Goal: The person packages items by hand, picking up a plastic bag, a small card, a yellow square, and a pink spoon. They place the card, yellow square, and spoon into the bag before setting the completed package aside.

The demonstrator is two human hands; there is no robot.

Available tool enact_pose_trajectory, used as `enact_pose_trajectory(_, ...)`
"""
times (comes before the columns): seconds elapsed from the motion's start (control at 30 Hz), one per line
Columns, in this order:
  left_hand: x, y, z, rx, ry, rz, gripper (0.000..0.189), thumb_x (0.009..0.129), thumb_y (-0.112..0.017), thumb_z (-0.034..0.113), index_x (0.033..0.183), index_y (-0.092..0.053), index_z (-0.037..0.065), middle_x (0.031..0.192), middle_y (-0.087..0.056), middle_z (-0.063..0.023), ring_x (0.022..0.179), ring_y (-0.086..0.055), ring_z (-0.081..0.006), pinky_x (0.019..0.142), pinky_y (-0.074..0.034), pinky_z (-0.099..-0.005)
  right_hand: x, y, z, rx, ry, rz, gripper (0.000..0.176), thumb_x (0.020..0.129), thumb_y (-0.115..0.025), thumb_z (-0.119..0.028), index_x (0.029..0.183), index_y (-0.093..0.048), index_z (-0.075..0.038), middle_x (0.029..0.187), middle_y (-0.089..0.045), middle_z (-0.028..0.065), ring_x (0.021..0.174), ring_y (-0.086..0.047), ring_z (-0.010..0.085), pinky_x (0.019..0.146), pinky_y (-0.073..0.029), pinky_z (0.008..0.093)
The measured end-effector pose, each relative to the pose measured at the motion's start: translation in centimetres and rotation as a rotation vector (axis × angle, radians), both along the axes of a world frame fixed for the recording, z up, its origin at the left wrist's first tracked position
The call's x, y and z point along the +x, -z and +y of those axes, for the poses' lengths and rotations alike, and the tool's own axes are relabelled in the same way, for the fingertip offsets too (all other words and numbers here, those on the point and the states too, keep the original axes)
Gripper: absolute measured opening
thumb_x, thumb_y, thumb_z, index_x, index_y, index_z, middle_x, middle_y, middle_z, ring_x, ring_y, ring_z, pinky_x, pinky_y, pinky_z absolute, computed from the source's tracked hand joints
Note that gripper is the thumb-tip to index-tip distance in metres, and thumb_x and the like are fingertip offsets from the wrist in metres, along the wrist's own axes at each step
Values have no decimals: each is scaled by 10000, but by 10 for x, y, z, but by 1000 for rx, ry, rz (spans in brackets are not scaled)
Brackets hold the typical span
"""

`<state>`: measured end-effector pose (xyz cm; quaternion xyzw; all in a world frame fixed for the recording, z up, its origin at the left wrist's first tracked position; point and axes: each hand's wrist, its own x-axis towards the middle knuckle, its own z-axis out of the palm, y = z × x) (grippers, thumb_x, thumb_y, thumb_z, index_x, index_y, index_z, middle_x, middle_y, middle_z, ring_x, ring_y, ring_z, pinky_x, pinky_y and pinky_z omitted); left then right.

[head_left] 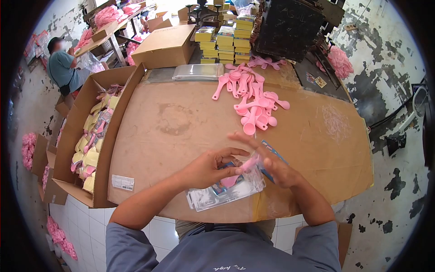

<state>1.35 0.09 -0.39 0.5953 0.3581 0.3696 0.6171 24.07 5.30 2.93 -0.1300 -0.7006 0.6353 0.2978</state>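
Note:
My left hand (209,168) has its thumb and fingers closed around a pink measuring spoon (230,181), which appears to be inside a clear plastic sleeve. A printed blue card shows beside the spoon. My right hand (277,168) is held next to it, fingers stretched out and apart, its palm near the sleeve's upper end. Under both hands lies a stack of clear plastic sleeves (226,197). Another blue printed card (274,153) rests partly behind my right hand. Beyond my hands is a heap of loose pink spoons (251,99).
A long carton (115,131) of packed pink spoons with yellowish cards stands at the left. At the back are a closed box (165,43), a clear plastic stack (197,71), yellow-edged card stacks (225,40) and a dark metal box (290,29). A person (65,68) sits far left.

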Motion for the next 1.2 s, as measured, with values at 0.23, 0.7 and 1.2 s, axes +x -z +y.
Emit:
enact_pose_trajectory(0.23, -16, -22, -2, -277, 207, -215, 509, 1044, -659, 161, 1496, -472, 20, 1137, -735, -62, 1020, -650, -74, 896, -528, -266, 16, -3, 25, 134, 82, 34, 479, 1016, -627, -289, 1439, -567, -71, 1494, -528, 161, 1404, -483, 267, 1132, -375, 423)
enact_pose_trajectory(0.7, -7, -41, -17, 595, -90, 137, 581, 925, -743, 102, 1459, -526, 29, 1437, -615, -154, 1369, -565, -254, 1134, -452, -421, 2, -97, -17, 989, 491, -306, 144, 825, -788, -39, 960, -741, -53, 823, -676, 60, 720, -667, 215, 651, -510, 336)
enact_pose_trajectory(1.2, -3, -29, -21, 451, -275, 37, 450, 964, -681, 25, 1397, -563, -9, 968, -797, -105, 862, -777, -177, 770, -618, -313, -23, -67, -15, 1430, 611, -335, 279, 785, -777, -112, 1053, -712, -71, 1089, -651, 66, 1058, -637, 245, 903, -462, 396)
